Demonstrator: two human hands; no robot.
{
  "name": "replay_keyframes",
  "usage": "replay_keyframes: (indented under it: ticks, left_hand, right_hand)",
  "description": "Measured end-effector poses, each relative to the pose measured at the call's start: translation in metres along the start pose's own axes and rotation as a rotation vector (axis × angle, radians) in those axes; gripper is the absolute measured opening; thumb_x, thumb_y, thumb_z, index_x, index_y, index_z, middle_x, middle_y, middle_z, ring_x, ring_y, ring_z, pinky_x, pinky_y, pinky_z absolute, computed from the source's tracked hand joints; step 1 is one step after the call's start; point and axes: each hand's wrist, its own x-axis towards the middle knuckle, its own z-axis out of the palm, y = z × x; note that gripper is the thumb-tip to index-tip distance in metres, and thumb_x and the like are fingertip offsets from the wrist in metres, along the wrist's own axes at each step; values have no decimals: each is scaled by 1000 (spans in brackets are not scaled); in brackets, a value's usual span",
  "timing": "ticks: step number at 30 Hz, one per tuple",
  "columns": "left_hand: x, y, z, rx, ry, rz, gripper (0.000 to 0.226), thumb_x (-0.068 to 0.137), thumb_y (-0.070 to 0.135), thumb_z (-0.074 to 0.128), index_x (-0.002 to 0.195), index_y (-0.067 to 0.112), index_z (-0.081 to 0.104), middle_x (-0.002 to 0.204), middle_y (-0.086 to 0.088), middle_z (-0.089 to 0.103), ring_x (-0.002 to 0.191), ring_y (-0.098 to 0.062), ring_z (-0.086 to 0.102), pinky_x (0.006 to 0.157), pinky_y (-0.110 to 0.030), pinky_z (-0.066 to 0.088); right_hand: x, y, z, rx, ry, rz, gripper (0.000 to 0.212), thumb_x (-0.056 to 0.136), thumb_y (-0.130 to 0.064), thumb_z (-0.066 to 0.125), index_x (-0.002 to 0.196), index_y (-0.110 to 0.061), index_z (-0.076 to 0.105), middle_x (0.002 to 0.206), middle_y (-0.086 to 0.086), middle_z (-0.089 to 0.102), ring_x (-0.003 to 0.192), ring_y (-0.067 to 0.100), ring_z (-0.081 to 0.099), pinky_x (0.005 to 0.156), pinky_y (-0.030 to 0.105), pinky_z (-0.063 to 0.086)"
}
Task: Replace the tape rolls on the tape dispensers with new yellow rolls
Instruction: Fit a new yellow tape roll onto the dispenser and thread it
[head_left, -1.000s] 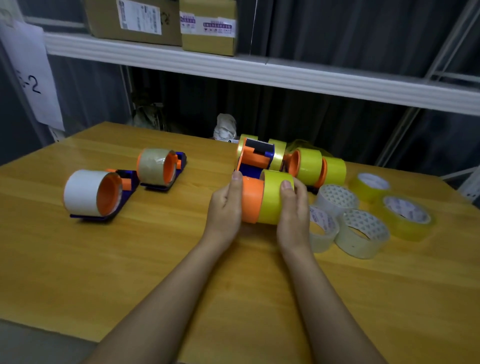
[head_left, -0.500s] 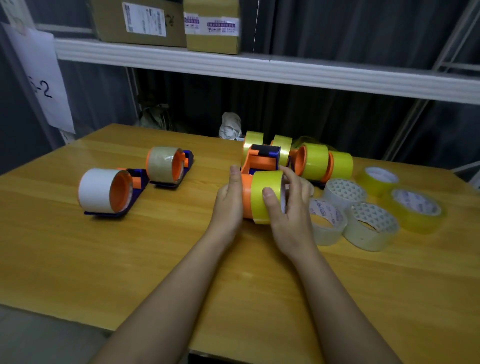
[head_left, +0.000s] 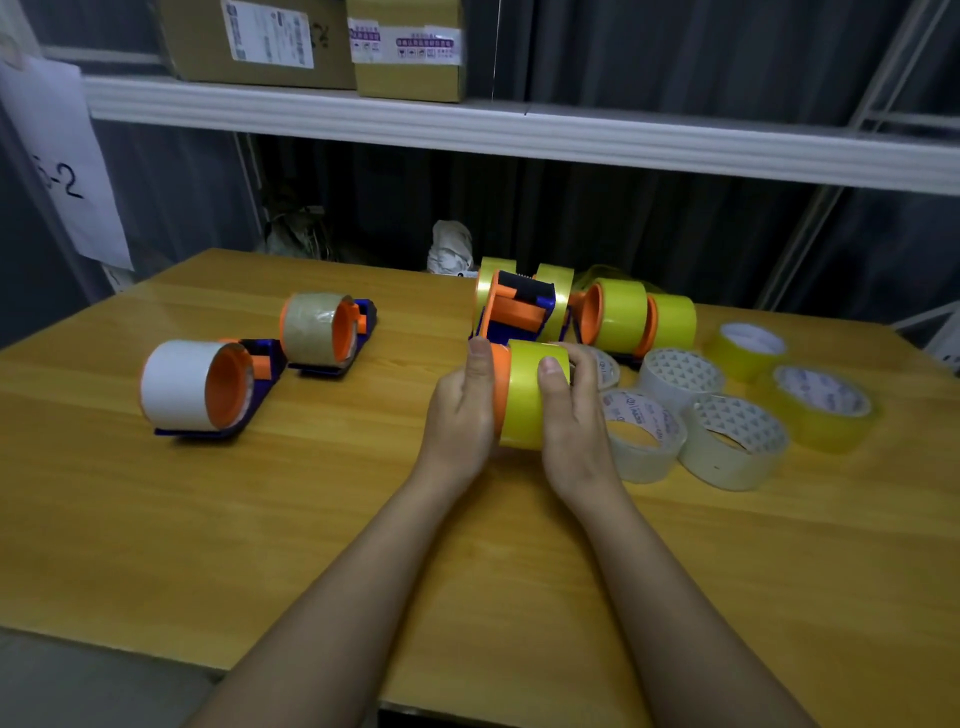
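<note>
A blue and orange tape dispenser (head_left: 519, 312) lies mid-table with a yellow roll (head_left: 524, 400) on its orange hub. My left hand (head_left: 460, 410) grips the hub's orange end. My right hand (head_left: 574, 415) grips the yellow roll, thumb on top. Two more dispensers stand at the left, one carrying a white roll (head_left: 176, 384), the other a brown roll (head_left: 314, 327). Behind my hands stand two dispensers with yellow rolls (head_left: 621, 314).
Loose clear rolls (head_left: 732, 441) and yellowish rolls (head_left: 821, 410) lie to the right on the wooden table (head_left: 260, 519). A white shelf (head_left: 519, 130) with cardboard boxes (head_left: 260, 41) hangs above the far edge. A crumpled white object (head_left: 449, 249) sits behind the table.
My right hand has shifted from the roll's open end back onto its outer face, thumb on top. The camera has drawn slightly closer; my left hand stays on the hub.
</note>
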Motion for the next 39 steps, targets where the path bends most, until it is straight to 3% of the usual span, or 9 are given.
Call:
replay_keyframes:
  ticks: [5, 13, 18, 23, 26, 29, 32, 36, 39]
  left_hand:
    - [0, -1, 1, -75, 19, -58, 55, 98, 43, 24, 70, 11, 59, 52, 4, 63, 51, -5, 62, 45, -16, 46]
    - [5, -1, -1, -174, 6, -186, 51, 99, 49, 19, 90, 24, 63, 67, 8, 71, 65, -2, 68, 61, -16, 53]
    - [-2, 0, 2, -190, -49, -94, 59, 87, 57, 18, 85, 21, 65, 71, 5, 71, 71, -7, 68, 66, -18, 54]
    - [-5, -3, 1, -146, -78, -29, 64, 92, 61, 15, 83, 22, 66, 75, 1, 71, 75, -14, 69, 69, -24, 55]
    - [-4, 4, 1, -67, -29, 37, 56, 93, 57, 24, 78, 19, 62, 67, 1, 66, 66, -13, 64, 63, -26, 51]
    - [3, 3, -1, -42, 24, 34, 63, 92, 60, 38, 100, 2, 59, 91, -22, 61, 85, -36, 59, 78, -51, 48]
    - [5, 8, -3, -192, 12, -144, 86, 75, 78, 47, 129, 13, 53, 124, -8, 62, 116, -20, 58, 103, -45, 43]
    - [6, 9, -3, -347, 47, -231, 49, 88, 49, 49, 116, 11, 59, 114, -14, 68, 107, -25, 65, 97, -39, 50]
    - [10, 6, -5, -529, 86, -263, 48, 96, 44, 40, 114, 4, 60, 98, -9, 73, 95, -17, 69, 92, -38, 51]
  right_hand:
    - [-2, 2, 0, -88, 45, -96, 69, 81, -68, 31, 130, -19, 39, 120, -4, 49, 108, 8, 50, 86, 23, 43]
    - [-4, 4, 3, -203, 66, -196, 69, 85, -65, 35, 135, -17, 37, 129, 2, 46, 116, 16, 50, 90, 33, 47]
    - [-4, 2, 3, -112, 46, -153, 70, 85, -64, 31, 133, -15, 40, 128, -2, 47, 117, 6, 45, 90, 5, 34]
    - [-4, 1, 5, -41, 60, -160, 62, 86, -60, 33, 129, -17, 42, 116, -16, 47, 108, -9, 45, 87, 4, 34]
    - [-6, -1, 6, -62, 143, -173, 64, 84, -60, 40, 133, -19, 41, 123, -8, 45, 115, 3, 46, 91, 14, 39]
    - [-7, -2, 5, -187, 203, -251, 75, 82, -60, 50, 143, -19, 35, 136, -2, 37, 129, 11, 38, 100, 14, 33]
    - [-5, -4, 2, -319, 206, -381, 85, 77, -58, 62, 146, -23, 26, 143, -1, 31, 135, 15, 33, 106, 20, 32]
    - [-3, -4, -1, -238, 145, -434, 86, 75, -53, 69, 145, -29, 24, 146, -4, 27, 138, 5, 28, 108, 13, 30]
    - [-5, -9, 1, 2, 238, -380, 50, 85, -48, 57, 129, -29, 41, 129, 1, 44, 118, 7, 47, 92, 18, 42]
